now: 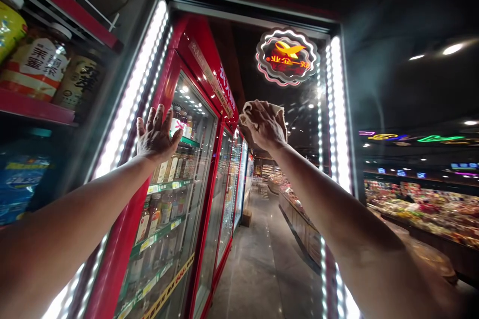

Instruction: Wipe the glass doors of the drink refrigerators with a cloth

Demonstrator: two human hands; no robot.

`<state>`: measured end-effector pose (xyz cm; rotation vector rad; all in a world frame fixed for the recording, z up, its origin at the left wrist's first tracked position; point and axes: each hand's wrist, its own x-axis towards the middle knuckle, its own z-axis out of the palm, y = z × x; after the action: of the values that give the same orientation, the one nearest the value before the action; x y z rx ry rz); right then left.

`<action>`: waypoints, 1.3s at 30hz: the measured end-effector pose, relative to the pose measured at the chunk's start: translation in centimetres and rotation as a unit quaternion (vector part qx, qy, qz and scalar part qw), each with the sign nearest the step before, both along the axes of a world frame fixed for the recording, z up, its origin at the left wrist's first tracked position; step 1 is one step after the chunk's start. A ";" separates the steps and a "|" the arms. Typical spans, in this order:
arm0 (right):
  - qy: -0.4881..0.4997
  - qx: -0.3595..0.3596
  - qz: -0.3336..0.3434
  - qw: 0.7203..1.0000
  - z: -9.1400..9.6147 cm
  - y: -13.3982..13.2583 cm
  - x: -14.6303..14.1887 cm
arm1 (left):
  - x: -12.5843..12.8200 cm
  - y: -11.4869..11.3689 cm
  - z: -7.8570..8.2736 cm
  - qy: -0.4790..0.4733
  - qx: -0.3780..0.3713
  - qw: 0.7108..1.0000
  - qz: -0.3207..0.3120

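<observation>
A glass cooler door (299, 109) with lit strips down both sides stands swung open in front of me. High on its pane, my right hand (264, 122) presses a crumpled beige cloth (279, 112), fingers bent over it. My left hand (155, 134) is raised with its fingers spread, palm toward the pane near the left light strip (130, 94); it holds nothing. Whether that palm touches the glass I cannot tell. A round logo sticker (287, 57) with reversed lettering sits on the pane above the cloth.
Cooler shelves with bottled drinks (43, 62) are close on my left. Beyond the pane, a row of red drink coolers (220, 159) lines an aisle with a shiny floor (254, 259). Produce displays (422, 214) stand at the right.
</observation>
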<state>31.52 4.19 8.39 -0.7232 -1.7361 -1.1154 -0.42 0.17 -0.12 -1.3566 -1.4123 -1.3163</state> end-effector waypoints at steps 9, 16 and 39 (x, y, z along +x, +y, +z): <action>-0.130 -0.025 0.036 0.991 -0.8 -0.9 -3.8 | -0.1 0.2 0.1 -0.009 0.008 1.000 -0.012; 0.024 -0.031 0.032 0.999 0.8 -0.8 -6.7 | 0.0 0.1 0.0 -0.006 0.005 1.000 -0.010; -0.018 -0.030 0.100 0.994 2.4 -1.2 -15.0 | -3.6 -0.7 1.1 0.104 0.033 0.994 0.022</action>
<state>16.55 2.99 10.79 -0.5530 -1.8345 -0.9477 -4.00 -0.56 1.01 -1.3676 -1.2404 -1.1477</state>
